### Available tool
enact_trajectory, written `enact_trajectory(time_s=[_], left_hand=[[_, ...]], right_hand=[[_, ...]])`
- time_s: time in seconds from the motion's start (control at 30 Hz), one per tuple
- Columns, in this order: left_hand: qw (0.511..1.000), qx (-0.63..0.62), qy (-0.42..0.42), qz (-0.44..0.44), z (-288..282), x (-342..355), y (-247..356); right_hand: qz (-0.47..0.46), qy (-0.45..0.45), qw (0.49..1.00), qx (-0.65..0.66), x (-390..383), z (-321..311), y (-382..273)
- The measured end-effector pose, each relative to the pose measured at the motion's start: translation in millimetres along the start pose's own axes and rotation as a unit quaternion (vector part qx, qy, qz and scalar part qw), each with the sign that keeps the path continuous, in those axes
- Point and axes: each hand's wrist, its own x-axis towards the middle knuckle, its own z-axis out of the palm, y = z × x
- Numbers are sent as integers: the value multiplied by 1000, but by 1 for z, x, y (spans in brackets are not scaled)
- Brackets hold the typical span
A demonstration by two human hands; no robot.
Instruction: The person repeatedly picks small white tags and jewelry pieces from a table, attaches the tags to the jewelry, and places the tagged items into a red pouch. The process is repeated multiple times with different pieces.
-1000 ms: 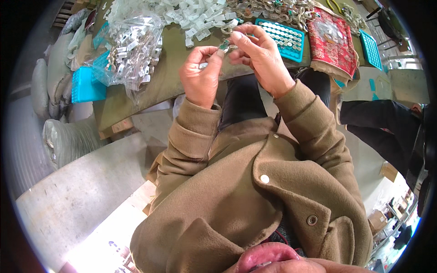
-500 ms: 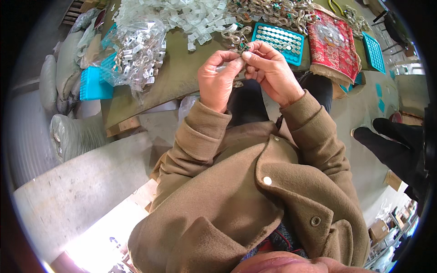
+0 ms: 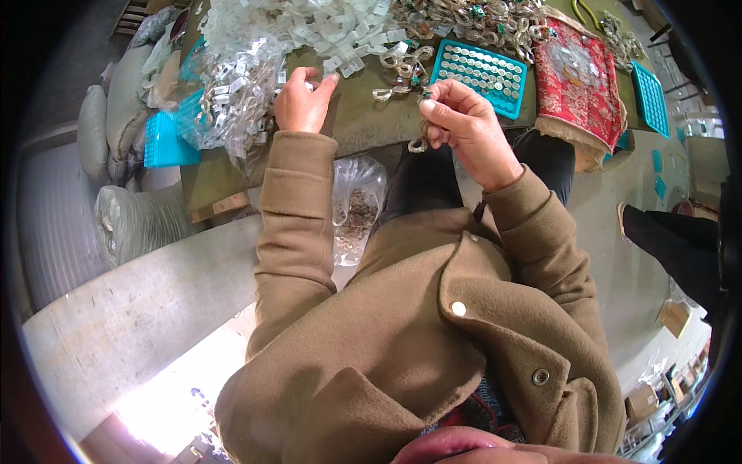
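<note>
My right hand [image 3: 464,127] pinches a short beige cord loop [image 3: 418,145] between thumb and forefinger. The loop hangs below the fingers, with a small dark green bit near the fingertips; the rest is covered. Over the table's front left part is my left hand [image 3: 303,104], its thumb held apart from the curled forefinger, nothing plainly between them. It is nearest a clear plastic bag [image 3: 247,100] of small white pieces and cord loops. Beyond it lies a heap of translucent white plastic pieces [image 3: 340,35]. A few loose cord loops [image 3: 403,73] lie between my hands.
A blue tray [image 3: 510,108] of round silvery discs stands beyond my right hand. Behind it is a pile of cord loops [image 3: 495,23]. A red patterned cloth [image 3: 576,100] hangs over the table edge. Blue trays [image 3: 168,143] stand left; another person's dark-clothed leg [image 3: 665,240] shows right.
My hands were together at the cord loop; the left has let go and moved left toward the bag. The right still holds the loop, and a bag below the table has come into sight.
</note>
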Motion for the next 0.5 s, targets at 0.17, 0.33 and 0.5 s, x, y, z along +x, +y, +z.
enact_trajectory(time_s=[0.17, 0.33, 0.5], left_hand=[[994, 92, -53, -26, 1, 9, 5], [993, 99, -52, -28, 0, 9, 8], [989, 99, -103, -25, 1, 17, -6]], right_hand=[[4, -42, 999, -10, 0, -3, 4], [-10, -39, 998, -44, 2, 1, 8], [-24, -20, 994, -109, -3, 8, 10]])
